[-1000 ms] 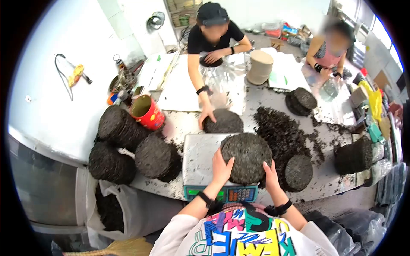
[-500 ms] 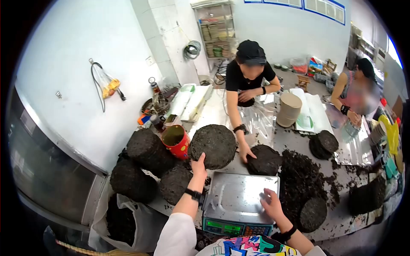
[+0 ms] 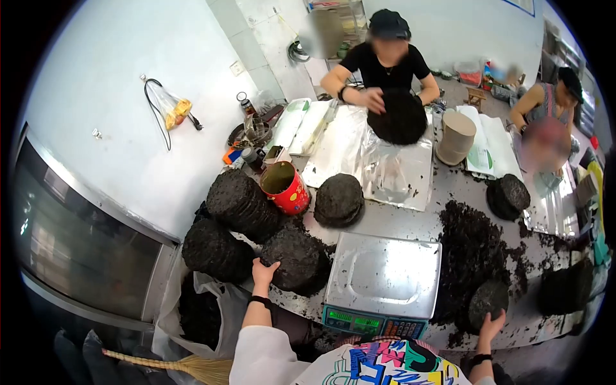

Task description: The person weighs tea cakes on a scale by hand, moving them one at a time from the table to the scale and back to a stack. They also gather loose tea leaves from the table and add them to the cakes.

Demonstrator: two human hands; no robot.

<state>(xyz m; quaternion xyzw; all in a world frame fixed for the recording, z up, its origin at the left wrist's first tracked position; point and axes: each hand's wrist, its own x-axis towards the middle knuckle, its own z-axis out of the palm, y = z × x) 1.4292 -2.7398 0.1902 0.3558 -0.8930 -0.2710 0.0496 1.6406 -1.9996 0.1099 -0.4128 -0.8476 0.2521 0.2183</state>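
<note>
My left hand grips the near left edge of a stack of dark, rough round cakes, the thumb stretched along its side. At the right, my right hand holds the near edge of a smaller dark round cake, which lies by a pile of loose dark flakes. Between my hands stands a digital scale with a bare metal pan and a lit green display. Another dark stack sits beyond the scale, near a red bucket.
Taller dark stacks stand at the left, above an open plastic sack. Across the table a person in a black cap holds a dark round cake over clear plastic sheets. Another person works at the far right.
My left hand has left the round cake by the red bucket and moved down to the nearer stack. My right hand went from the scale to the right-hand cake. The person opposite has lifted a cake.
</note>
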